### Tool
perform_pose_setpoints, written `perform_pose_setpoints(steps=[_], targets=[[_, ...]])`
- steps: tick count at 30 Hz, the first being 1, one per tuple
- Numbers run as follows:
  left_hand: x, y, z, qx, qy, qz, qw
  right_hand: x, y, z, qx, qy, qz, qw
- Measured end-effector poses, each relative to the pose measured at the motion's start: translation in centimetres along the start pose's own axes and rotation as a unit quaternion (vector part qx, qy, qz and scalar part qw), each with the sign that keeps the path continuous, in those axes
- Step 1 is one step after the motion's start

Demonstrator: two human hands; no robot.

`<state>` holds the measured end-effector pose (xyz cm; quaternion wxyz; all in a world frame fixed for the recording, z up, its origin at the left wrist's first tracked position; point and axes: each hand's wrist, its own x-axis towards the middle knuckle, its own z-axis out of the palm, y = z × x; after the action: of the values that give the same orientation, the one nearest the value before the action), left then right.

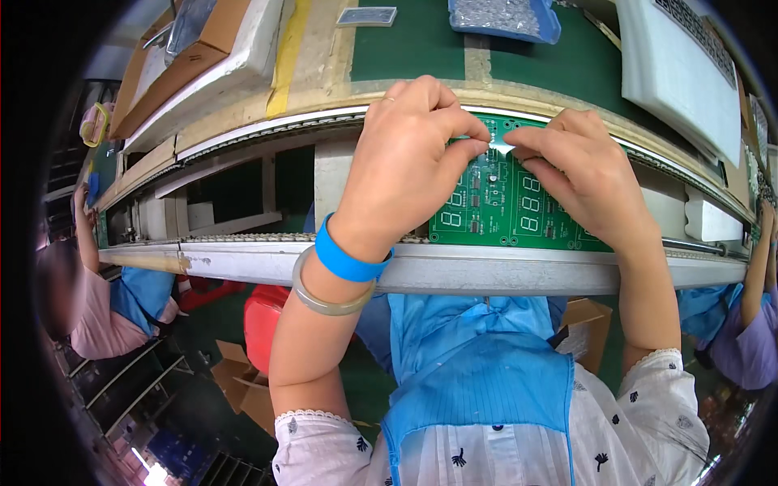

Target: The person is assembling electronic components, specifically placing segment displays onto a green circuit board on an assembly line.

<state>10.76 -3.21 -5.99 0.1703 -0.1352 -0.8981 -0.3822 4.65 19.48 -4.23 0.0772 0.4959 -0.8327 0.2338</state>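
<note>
A green circuit board (489, 219) with white-outlined digit displays rests across the rails of the conveyor line, in front of me. Above its far half, my left hand (405, 154) is closed in a pinch, thumb and forefinger meeting near a row of small parts. My right hand (585, 170) is also closed, its fingertips pinched over the board close to the left ones. A bright glint shows between the two hands. Anything held in either pinch is too small or hidden to make out. A blue band and a bangle circle my left wrist.
Beyond the line, a blue tray (506, 23) holds many small clear parts, near a flat rectangular piece (366, 16). White foam (673, 81) stands at right, a cardboard box (182, 65) at left. The near metal rail (454, 271) crosses before me. Co-workers sit at both sides.
</note>
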Motion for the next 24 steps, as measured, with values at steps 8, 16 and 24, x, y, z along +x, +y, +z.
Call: perform_pose_setpoints(steps=[8,16,24], targets=[[0.1,0.2,0.2,0.043,-0.019,0.006,0.999,-0.5,0.9,-0.5,0.021,0.030,0.016,0.999],[0.2,0.8,0.0,0.077,-0.044,0.002,0.996,-0.7,1.4,-0.8,0.020,0.050,0.004,0.999],[0.2,1.4,0.0,0.132,-0.028,0.018,0.991,-0.8,1.8,-0.6,0.026,0.080,0.000,0.996]])
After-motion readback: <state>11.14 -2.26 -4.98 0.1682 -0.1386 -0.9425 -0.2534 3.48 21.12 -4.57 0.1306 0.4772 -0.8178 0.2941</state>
